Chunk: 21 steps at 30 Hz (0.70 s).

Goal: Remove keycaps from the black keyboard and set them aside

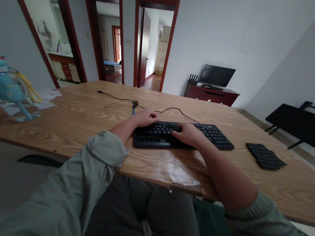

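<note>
A black keyboard lies on the wooden table in front of me, its cable running off the back. My left hand rests at its back left edge, fingers bent together against the rim; some fingertips are hidden. Over the middle of the keys, my right hand is closed around a slim black stick-like tool that points left. The tool's far tip blends into the dark keys, so its kind is unclear. Blue shows on the cable plug just behind my left hand.
Flat black pieces lie overlapped on the right of the table. At the left stand a light-blue cup with a yellow strap and some papers. Clear film covers the front edge. A monitor stands beyond.
</note>
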{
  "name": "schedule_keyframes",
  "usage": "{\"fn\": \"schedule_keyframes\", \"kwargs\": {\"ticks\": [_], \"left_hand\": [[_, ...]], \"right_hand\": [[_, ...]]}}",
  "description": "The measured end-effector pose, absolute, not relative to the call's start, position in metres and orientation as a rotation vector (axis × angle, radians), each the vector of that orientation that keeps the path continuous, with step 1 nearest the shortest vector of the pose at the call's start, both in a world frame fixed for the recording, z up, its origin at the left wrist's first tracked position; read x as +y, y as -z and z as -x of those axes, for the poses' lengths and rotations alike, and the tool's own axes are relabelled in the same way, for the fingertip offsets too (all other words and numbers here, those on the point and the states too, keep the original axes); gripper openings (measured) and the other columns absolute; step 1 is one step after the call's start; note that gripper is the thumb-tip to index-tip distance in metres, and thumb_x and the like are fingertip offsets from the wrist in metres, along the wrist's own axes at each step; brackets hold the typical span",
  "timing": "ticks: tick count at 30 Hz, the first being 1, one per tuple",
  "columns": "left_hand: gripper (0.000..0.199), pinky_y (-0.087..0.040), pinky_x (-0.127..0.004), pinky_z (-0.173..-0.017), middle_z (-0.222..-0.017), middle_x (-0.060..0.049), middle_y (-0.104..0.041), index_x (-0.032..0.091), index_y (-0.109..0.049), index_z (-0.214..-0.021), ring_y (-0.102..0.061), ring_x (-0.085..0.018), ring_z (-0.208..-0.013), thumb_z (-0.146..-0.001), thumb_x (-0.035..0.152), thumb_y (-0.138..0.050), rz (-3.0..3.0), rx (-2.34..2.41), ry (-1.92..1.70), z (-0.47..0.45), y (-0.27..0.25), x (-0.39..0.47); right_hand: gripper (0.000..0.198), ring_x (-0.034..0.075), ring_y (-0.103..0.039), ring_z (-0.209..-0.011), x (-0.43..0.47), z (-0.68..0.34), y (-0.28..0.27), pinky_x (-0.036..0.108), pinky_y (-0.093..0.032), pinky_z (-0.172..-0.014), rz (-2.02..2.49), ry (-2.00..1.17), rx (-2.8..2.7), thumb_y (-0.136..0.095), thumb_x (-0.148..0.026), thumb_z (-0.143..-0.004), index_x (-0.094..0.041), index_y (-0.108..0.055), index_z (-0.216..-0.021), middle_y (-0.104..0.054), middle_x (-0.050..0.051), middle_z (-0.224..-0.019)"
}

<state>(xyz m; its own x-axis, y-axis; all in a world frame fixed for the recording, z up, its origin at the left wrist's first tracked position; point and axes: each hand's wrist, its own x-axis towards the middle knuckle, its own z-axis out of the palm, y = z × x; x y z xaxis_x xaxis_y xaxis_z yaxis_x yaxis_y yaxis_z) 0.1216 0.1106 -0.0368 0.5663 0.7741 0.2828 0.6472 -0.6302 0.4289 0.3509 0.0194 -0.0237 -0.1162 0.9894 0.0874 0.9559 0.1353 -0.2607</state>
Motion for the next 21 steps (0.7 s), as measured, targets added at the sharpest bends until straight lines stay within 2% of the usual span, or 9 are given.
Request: {"fn": "schedule_keyframes", "kwargs": {"ticks": [3,14,21], "left_hand": [[0.034,-0.045,-0.028,-0.069,-0.086,-0.006,-0.072,0.014,-0.072,-0.088,-0.061,-0.017,-0.074,-0.084,0.041,-0.053,-2.513,1.201,-0.640,-0.122,0.036,0.111],[0.035,-0.045,-0.028,-0.067,-0.084,-0.006,-0.072,0.014,-0.073,-0.088,-0.061,-0.017,-0.073,-0.084,0.042,-0.053,-2.525,1.194,-0.645,-0.122,0.037,0.111],[0.034,-0.044,-0.027,-0.065,-0.083,-0.006,-0.072,0.014,-0.073,-0.087,-0.061,-0.018,-0.073,-0.084,0.042,-0.052,-2.534,1.178,-0.634,-0.122,0.037,0.111]], "right_hand": [[0.048,0.025,-0.066,-0.080,0.016,-0.343,0.025,0.032,-0.045,-0.070,1.999,-0.145,-2.175,-0.056,-0.057,-0.080,-0.015,-0.071,-0.098,-0.071,0.015,-0.093],[0.045,0.028,-0.067,-0.089,0.014,-0.338,0.023,0.033,-0.046,-0.074,2.045,-0.123,-2.152,-0.052,-0.052,-0.083,-0.013,-0.069,-0.100,-0.071,0.017,-0.100],[0.048,0.025,-0.066,-0.082,0.019,-0.340,0.027,0.032,-0.045,-0.071,2.014,-0.200,-2.154,-0.054,-0.054,-0.082,-0.012,-0.070,-0.100,-0.070,0.017,-0.100]]}}
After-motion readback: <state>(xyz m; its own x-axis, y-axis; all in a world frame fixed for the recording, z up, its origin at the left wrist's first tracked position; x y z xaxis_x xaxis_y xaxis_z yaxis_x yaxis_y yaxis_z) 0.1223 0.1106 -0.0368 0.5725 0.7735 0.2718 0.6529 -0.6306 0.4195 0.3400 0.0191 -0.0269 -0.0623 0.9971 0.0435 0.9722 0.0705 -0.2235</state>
